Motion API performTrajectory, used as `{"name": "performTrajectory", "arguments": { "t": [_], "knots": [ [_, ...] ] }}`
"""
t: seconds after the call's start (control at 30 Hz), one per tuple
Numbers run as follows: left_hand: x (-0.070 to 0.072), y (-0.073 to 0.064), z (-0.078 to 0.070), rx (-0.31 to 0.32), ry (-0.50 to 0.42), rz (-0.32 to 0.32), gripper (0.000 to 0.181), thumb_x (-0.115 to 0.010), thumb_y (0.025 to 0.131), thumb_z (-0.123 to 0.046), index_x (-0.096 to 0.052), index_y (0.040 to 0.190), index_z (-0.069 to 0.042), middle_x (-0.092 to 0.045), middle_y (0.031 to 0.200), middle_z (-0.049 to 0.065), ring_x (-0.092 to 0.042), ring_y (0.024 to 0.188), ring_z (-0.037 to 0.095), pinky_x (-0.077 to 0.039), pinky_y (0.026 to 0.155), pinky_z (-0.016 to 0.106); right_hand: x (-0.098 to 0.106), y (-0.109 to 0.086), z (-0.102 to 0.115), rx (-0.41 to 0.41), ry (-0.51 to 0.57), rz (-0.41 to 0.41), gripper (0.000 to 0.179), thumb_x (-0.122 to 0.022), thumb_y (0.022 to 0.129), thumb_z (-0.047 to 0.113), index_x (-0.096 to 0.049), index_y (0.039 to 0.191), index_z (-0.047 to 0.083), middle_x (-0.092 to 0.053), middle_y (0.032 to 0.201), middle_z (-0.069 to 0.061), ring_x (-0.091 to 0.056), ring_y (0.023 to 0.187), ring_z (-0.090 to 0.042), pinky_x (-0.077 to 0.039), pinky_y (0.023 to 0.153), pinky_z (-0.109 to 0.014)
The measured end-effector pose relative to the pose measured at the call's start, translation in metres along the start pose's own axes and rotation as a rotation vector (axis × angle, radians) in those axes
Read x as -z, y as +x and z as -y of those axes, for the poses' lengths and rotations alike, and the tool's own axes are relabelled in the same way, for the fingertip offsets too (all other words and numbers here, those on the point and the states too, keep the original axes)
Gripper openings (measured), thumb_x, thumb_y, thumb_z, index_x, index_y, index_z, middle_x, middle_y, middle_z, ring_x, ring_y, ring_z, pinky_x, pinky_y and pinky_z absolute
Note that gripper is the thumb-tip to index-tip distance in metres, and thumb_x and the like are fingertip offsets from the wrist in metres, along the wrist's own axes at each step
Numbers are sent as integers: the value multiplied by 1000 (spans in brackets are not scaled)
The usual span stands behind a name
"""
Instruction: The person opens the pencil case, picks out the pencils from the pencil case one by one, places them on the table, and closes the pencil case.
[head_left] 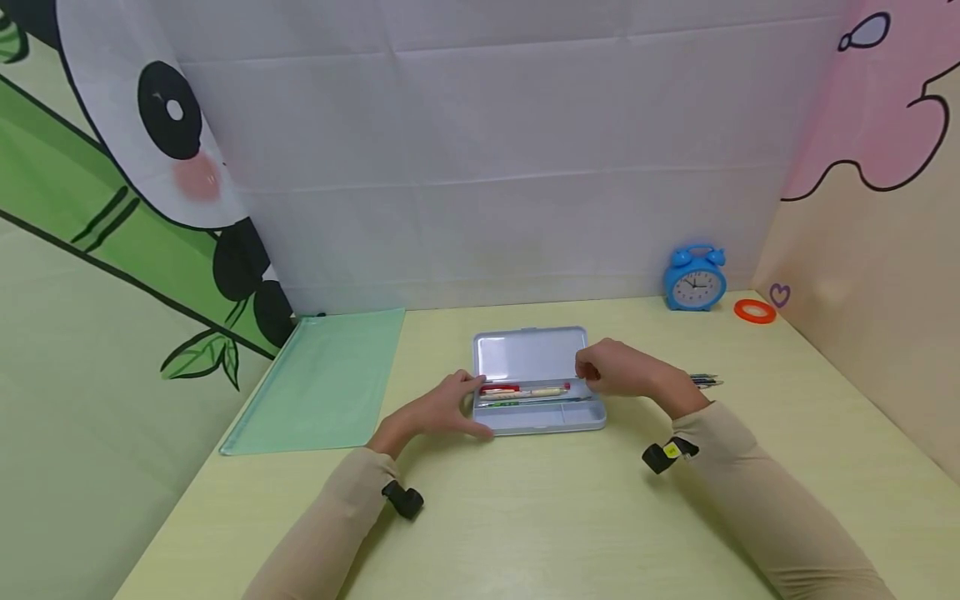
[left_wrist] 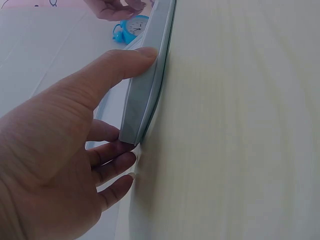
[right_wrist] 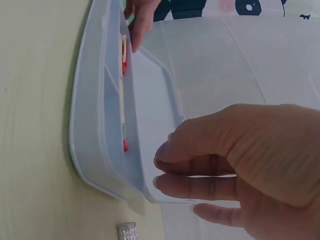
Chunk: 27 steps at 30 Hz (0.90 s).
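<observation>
An open pale blue-white pencil case (head_left: 538, 419) lies on the table, its lid (head_left: 528, 354) tipped back behind it. Inside are a red-capped pen (head_left: 501, 388), a cream pen (head_left: 536, 392) and a thin green item (head_left: 501, 404). At the case's left end, my left hand (head_left: 446, 406) holds it, thumb on the front wall and fingers at the end and behind. My right hand (head_left: 618, 368) hovers at the right edge of the lid. In the right wrist view its fingers (right_wrist: 197, 185) are loosely bent over the lid, with nothing visible between them.
A green translucent mat or folder (head_left: 322, 383) lies left of the case. Right of it, a bundle of pens (head_left: 705, 381) is partly hidden behind my right wrist. A blue alarm clock (head_left: 695, 279), an orange ring (head_left: 754, 311) and a purple heart (head_left: 780, 294) are at the back right.
</observation>
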<state>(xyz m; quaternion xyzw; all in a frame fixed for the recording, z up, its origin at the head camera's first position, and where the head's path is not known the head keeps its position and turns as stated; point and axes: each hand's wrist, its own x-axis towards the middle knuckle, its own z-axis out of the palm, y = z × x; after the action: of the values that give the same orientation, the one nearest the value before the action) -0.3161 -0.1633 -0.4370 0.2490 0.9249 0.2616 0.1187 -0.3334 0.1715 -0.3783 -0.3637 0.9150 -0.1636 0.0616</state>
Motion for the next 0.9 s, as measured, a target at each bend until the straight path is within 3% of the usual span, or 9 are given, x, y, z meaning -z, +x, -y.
{"name": "performTrajectory", "arguments": {
  "t": [0.33,0.9],
  "knots": [
    [2,-2,-3,-2,-4,4,107,-87,75,-47,-32,156,-3,-43,131,9,-39,118,24,-40,100,41,-20,11,0,14,18,2,8,-70,91,0,-71,98,5,-60,81,3,-52,72,-14,-46,66,-27],
    [2,-3,-4,0,-5,6,107,-87,75,-47,-32,156,-4,-43,131,10,-39,118,24,-40,100,41,-27,14,3,70,4,-3,7,-72,90,1,-70,95,7,-60,81,5,-51,74,-12,-47,69,-27]
  ]
}}
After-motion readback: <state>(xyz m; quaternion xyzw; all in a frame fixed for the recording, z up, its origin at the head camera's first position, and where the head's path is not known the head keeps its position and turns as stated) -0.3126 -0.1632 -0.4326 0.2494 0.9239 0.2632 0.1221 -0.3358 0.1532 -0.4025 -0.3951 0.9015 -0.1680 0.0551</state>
